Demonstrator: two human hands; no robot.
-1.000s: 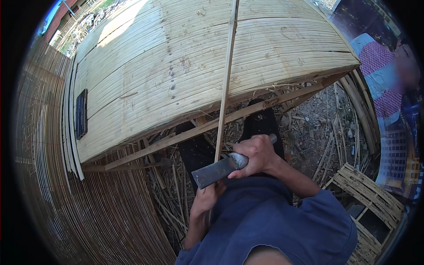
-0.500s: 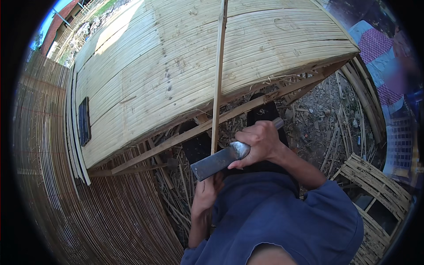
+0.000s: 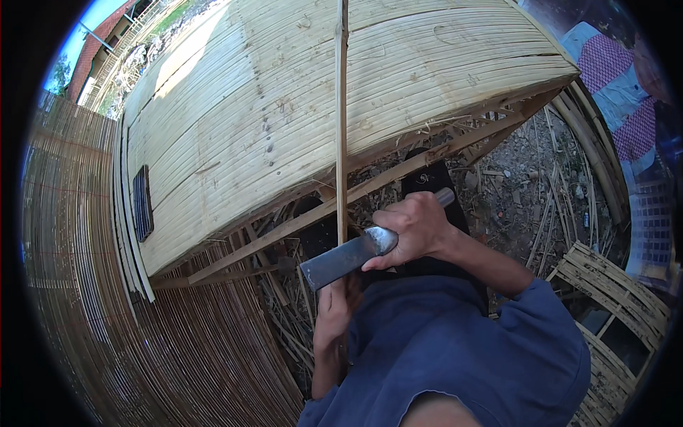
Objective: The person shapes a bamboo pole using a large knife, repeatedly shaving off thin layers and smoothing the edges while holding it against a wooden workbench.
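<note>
A long, narrow bamboo strip (image 3: 342, 128) runs from the far edge, over the table, down toward my body. My right hand (image 3: 416, 224) is wrapped round the handle of a broad-bladed chopping knife (image 3: 334, 265), whose rounded handle end sticks out past my fist. The flat, dark rectangular blade lies across the strip's near part, pointing left. Just below the blade, my left hand (image 3: 333, 317) is closed round the strip's near end; the blade partly hides its fingers.
In front stands a table (image 3: 206, 171) topped with split bamboo, with a dark rectangular object (image 3: 142, 203) near its left edge. A slatted bamboo screen (image 3: 192, 334) rises at left. Bamboo scraps litter the ground, and a bamboo frame (image 3: 605, 306) lies at lower right.
The strip, knife and both hands sit slightly farther left in the picture, while the table's left edge has shifted slightly right. Both grips look the same.
</note>
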